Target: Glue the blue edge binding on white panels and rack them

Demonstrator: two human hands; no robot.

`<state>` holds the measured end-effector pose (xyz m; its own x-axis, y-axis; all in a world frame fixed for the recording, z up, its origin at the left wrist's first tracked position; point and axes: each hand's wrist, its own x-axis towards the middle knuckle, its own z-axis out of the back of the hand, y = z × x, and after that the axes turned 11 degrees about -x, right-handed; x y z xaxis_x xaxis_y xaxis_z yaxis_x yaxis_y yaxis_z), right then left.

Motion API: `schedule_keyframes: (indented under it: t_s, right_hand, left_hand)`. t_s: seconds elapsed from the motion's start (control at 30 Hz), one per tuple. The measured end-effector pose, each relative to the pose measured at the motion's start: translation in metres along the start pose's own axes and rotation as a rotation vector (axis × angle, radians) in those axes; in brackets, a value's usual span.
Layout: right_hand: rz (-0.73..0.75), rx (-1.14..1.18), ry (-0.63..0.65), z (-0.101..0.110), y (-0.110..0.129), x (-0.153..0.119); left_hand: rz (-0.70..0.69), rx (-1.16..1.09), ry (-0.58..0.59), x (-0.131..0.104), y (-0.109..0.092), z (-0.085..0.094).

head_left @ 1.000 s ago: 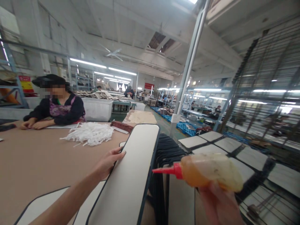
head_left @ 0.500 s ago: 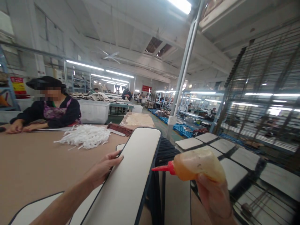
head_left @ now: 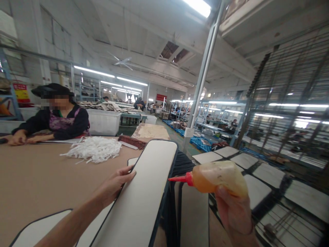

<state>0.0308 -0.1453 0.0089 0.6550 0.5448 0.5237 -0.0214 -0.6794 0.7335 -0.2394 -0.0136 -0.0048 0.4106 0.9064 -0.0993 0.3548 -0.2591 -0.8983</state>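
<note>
A long cream panel with dark edging and a rounded far end lies slanted in the middle of the view. My left hand grips its left edge, thumb on top. To the right, my right hand is wrapped round a squeeze bottle of amber liquid, held sideways. The bottle's red nozzle points left, its tip at the panel's right edge. A thin yellowish line runs along that edge. Dark strips hang or lie just beyond the panel's right side.
White strips are heaped on the brown table. A person in a dark hat leans at its far left side. More cream panels lie on a rack at the right, near a metal pole. Another panel is at bottom left.
My right hand has moved the bottle slightly up and away along the panel's right edge. My left hand keeps its hold, nearly still.
</note>
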Motion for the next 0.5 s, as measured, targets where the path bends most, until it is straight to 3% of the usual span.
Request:
schedule_keyframes:
  t_s: [0.17, 0.37, 0.5]
  right_hand:
    - [-0.045, -0.015, 0.171, 0.008, -0.008, -0.011]
    - [-0.017, 0.015, 0.004, 0.0, -0.003, -0.006]
    - [-0.066, -0.028, 0.136, 0.006, -0.008, -0.022]
  left_hand:
    - [-0.014, -0.005, -0.035, 0.004, 0.003, 0.003]
    - [-0.018, -0.015, -0.029, 0.006, 0.0, 0.002]
    - [-0.01, -0.029, -0.083, 0.01, 0.0, 0.004]
